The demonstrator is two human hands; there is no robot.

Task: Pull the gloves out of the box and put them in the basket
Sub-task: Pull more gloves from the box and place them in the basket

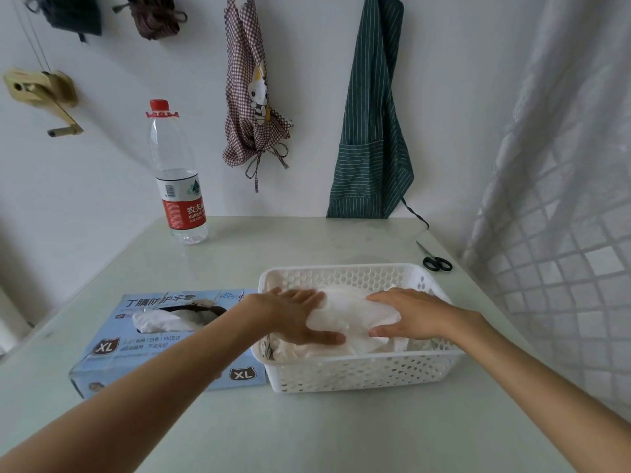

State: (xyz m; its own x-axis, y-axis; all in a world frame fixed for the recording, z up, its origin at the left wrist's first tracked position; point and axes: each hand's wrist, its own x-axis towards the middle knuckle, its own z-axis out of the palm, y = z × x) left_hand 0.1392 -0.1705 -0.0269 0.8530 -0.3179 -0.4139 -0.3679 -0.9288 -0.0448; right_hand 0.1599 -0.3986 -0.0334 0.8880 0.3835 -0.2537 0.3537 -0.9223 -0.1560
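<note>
A white perforated basket (358,370) stands on the table right of centre. Inside it lies a pile of white gloves (351,315). My left hand (293,319) holds the left side of the top bundle, thumb underneath in front and fingers over the back. My right hand (413,315) grips the right side of that bundle the same way. Both hands are above the basket's inside. Left of the basket lies a light blue glove box (164,339) marked XL, with more white gloves (160,319) bulging from its oval opening. My left forearm crosses over the box.
A water bottle (177,172) with a red cap stands at the back left of the table. Black scissors (435,259) lie at the back right near the table edge. Two aprons hang on the wall behind. A tiled wall and a curtain are at the right.
</note>
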